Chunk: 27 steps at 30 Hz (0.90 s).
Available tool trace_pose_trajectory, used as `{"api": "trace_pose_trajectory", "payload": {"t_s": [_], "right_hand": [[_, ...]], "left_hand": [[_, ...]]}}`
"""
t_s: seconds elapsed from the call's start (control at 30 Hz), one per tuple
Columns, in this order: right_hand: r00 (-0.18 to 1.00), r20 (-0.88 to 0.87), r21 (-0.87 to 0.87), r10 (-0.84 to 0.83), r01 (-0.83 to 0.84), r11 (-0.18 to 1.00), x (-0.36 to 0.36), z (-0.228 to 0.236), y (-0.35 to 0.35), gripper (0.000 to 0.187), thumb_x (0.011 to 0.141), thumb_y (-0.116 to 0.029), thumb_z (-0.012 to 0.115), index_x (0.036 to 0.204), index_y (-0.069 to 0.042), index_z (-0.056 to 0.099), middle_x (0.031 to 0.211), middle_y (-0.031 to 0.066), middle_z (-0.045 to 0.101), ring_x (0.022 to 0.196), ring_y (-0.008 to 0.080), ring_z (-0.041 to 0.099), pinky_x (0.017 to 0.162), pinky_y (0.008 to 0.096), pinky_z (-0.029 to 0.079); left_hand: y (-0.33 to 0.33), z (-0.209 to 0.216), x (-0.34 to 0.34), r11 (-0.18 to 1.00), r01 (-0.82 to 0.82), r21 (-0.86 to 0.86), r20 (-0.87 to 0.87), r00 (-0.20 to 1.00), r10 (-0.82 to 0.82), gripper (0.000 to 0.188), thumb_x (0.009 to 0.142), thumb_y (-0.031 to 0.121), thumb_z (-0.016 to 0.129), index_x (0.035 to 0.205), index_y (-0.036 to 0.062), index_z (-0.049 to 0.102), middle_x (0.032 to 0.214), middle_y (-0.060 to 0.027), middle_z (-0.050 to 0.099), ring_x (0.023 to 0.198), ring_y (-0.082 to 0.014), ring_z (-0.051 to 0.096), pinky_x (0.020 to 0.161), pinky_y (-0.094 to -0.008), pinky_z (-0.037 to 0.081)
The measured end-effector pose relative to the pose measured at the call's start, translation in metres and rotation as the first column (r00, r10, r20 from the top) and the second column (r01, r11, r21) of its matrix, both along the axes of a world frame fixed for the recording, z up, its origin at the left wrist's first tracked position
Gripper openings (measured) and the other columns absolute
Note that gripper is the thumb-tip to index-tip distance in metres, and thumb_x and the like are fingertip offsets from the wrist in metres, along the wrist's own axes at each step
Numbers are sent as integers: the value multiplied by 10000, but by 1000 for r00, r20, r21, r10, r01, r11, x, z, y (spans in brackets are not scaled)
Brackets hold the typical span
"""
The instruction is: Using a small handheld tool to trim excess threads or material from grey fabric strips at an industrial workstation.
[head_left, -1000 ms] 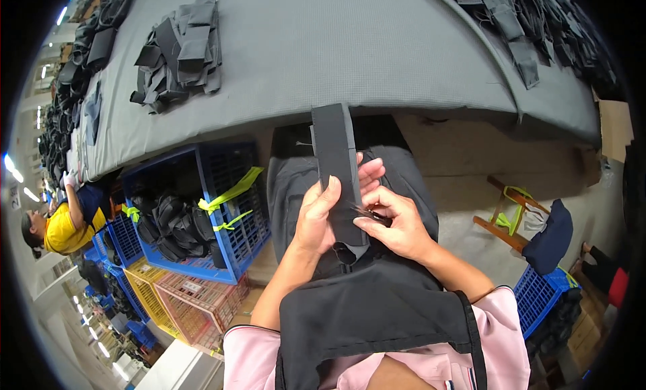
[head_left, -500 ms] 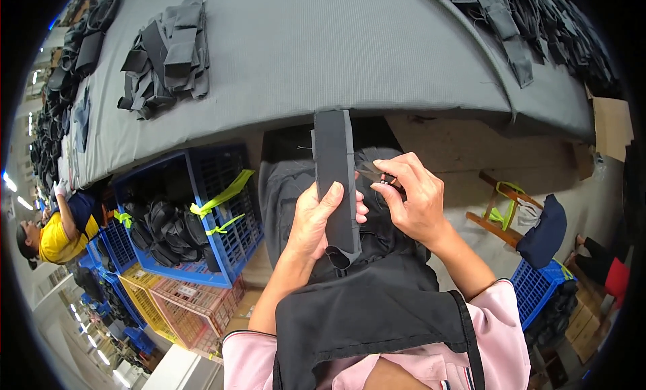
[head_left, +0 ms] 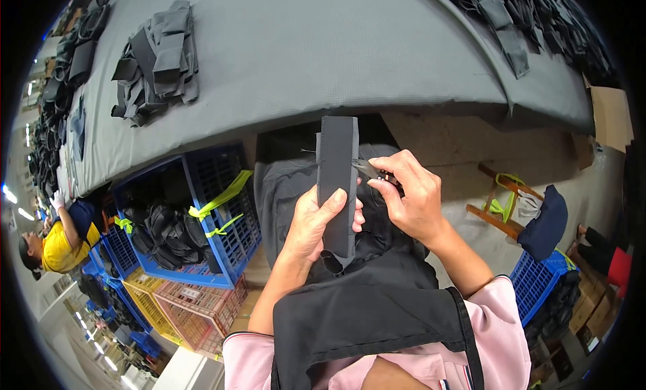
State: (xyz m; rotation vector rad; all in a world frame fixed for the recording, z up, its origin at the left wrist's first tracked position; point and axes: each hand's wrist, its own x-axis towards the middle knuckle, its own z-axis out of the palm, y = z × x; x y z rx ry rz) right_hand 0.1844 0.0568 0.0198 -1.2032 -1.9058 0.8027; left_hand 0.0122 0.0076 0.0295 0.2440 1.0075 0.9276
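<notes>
A long black fabric strip with a grey edge stands lengthwise before me, its lower end curled over. My left hand is closed round its lower half, thumb on the front and fingers wrapped behind. A loose thread sticks out from the strip's left edge. In my right hand is a small pair of thread snips, pinched between thumb and fingers. Their blades meet the strip's right edge; whether they touch it I cannot tell. A black apron covers my lap beneath both hands.
Ahead lies a grey cloth-covered table with a pile of dark strips and another heap. Left stands a blue crate of black pieces, near a person in yellow. A wooden stool stands right.
The snips' blades have come nearer the strip's right edge and show more clearly. The strip has shifted slightly to the right and down, still in my left hand.
</notes>
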Motion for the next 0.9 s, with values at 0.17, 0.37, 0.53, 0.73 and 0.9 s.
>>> {"api": "trace_pose_trajectory", "payload": {"t_s": [0.17,0.37,0.53,0.73,0.9], "right_hand": [[999,33,55,-18,16,998,1,-1,0,247,682,-18,696,915,-34,616,756,80,581,572,207,567,491,288,445],[996,69,104,-54,46,994,5,5,-7,268,685,-71,708,933,-56,609,768,53,579,573,213,562,498,300,440],[987,159,172,-37,9,985,5,6,-5,285,676,-78,715,940,-66,607,776,43,572,563,205,548,497,285,429],[986,157,152,-52,28,988,5,8,-6,270,688,-86,706,937,-65,603,770,41,566,557,194,540,499,285,426],[993,117,74,-35,26,997,4,11,-5,283,667,-15,705,935,-29,617,756,91,587,623,229,593,530,293,465]], "left_hand": [[0,0,0,1000,5,2,-13,1000,-5,379,876,250,610,1121,-25,519,833,-110,612,676,-161,618,602,-290,533],[0,1,1,1000,8,-5,-38,999,-8,359,878,225,607,1121,-24,519,845,-110,611,685,-165,618,607,-290,533],[2,4,2,1000,22,-1,-45,999,-22,346,881,213,602,1120,-24,521,849,-111,609,695,-165,616,610,-290,533],[2,5,2,1000,18,-2,-49,999,-18,344,880,213,603,1115,-25,524,846,-113,607,688,-165,612,605,-289,531],[3,6,2,999,37,6,-41,998,-37,341,881,212,602,1113,-26,524,838,-113,608,670,-164,610,593,-287,529]]}}
